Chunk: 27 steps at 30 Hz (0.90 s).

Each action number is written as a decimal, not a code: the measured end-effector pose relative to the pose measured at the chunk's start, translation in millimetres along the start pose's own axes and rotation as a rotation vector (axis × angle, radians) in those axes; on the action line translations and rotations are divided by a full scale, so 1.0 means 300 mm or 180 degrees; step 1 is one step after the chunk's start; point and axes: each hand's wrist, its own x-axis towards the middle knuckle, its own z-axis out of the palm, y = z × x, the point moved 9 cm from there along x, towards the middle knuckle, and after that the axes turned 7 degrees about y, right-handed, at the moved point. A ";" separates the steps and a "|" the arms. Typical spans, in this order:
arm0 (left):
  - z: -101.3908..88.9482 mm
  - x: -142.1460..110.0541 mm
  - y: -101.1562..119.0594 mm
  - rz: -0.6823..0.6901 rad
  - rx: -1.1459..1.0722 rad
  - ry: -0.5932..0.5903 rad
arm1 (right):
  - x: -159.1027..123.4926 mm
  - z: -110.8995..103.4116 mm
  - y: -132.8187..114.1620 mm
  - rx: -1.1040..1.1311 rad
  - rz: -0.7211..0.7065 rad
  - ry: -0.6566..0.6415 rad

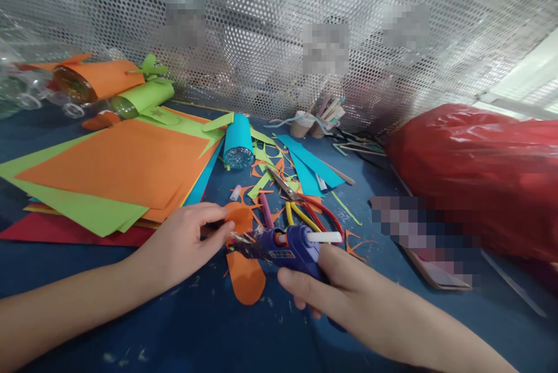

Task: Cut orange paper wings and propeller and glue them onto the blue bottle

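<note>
My right hand [322, 286] is wrapped round the handle of a blue glue gun [283, 248]. A white glue stick [325, 237] pokes out of its back end, and its nozzle points left. Between thumb and fingers, my left hand [187, 239] pinches an orange paper cutout [239, 216] with a rounded end. The nozzle is close to that paper; whether it touches I cannot tell. Another rounded orange paper part [247, 280] extends below the nozzle, and the gun hides whether the two are joined. Red-handled scissors [300, 196] and a purple marker [265, 210] lie just beyond the gun.
Coloured paper sheets [117, 164] are stacked at left. Behind them lie paper-wrapped bottles [108, 79]. A blue-wrapped bottle [238, 140] stands near paper scraps [265, 175]. Cups of sticks [301, 124] are at the back, beneath a perforated metal screen [261, 24]. A red plastic bag [475, 169] bulges at right.
</note>
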 end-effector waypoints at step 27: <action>0.005 0.001 -0.007 0.0062 0.0094 0.0036 | -0.007 -0.032 -0.020 0.0082 -0.0102 0.0335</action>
